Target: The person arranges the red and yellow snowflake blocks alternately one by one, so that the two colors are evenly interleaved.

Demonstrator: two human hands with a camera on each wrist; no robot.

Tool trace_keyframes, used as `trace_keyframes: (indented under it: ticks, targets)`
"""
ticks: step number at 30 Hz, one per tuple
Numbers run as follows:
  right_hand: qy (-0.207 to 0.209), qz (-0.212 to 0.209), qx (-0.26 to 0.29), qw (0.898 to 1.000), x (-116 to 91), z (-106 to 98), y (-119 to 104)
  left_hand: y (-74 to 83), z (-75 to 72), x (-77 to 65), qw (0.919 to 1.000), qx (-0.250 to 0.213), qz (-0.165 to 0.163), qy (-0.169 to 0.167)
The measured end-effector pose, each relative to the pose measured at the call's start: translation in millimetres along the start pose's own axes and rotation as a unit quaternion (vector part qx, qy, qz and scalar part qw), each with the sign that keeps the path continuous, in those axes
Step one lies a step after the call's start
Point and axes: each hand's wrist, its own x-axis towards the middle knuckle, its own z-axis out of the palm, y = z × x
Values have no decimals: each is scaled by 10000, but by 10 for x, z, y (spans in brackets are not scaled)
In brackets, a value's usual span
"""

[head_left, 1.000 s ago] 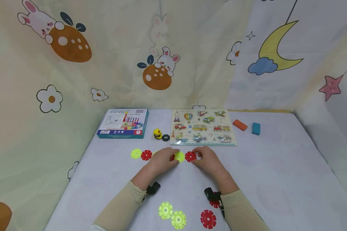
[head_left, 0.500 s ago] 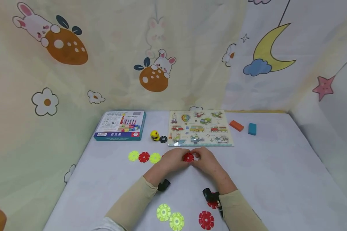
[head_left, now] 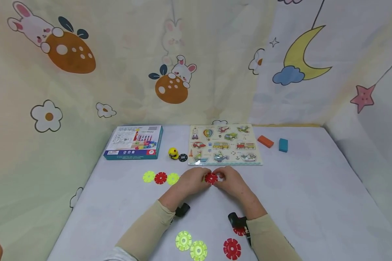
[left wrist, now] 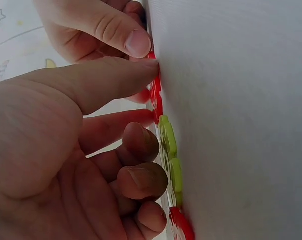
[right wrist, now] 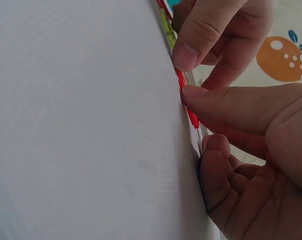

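A red slotted building disc (head_left: 211,178) sits on the white table, its flat face up, between my two hands. My left hand (head_left: 194,180) pinches its left side with thumb and index finger; the other fingers curl above a yellow-green disc (left wrist: 170,160). On the opposite side, my right hand (head_left: 230,181) grips the same red disc by its edge with thumb and fingers. Leftward runs a row with a yellow-green disc (head_left: 173,178), a red disc (head_left: 160,178) and another yellow-green disc (head_left: 148,176). My left hand hides part of this row in the head view.
Nearer me lie two loose yellow-green discs (head_left: 183,240) and a red disc (head_left: 232,249); another red one (head_left: 239,231) is partly under my right wrist camera. Behind stand a box (head_left: 134,142), a yellow toy (head_left: 173,153), a black chip (head_left: 183,157), a picture board (head_left: 225,145) and two blocks (head_left: 265,141).
My left hand has moved right, from the yellow-green disc to the red disc that my right hand holds. The gap between the hands has narrowed. The head view has shifted slightly.
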Motion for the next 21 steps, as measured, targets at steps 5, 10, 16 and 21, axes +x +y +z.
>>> trace_keyframes:
  ticks: [5,10,16,21]
  targets:
    - [-89,6,279,9996,-52,-48,-9,-30,17,22,10000,78,48,-28]
    - [-283,255,458,9982,-243,-224,-32,-47,21,45,9998,-106,75,-132]
    - [-588,132,504,9969,-618,-391,-21,-97,5,46,9994,-170,221,-187]
    - [-1124,-199,548,9920,-1014,-418,49,-113,9,59,9991,-171,346,-183]
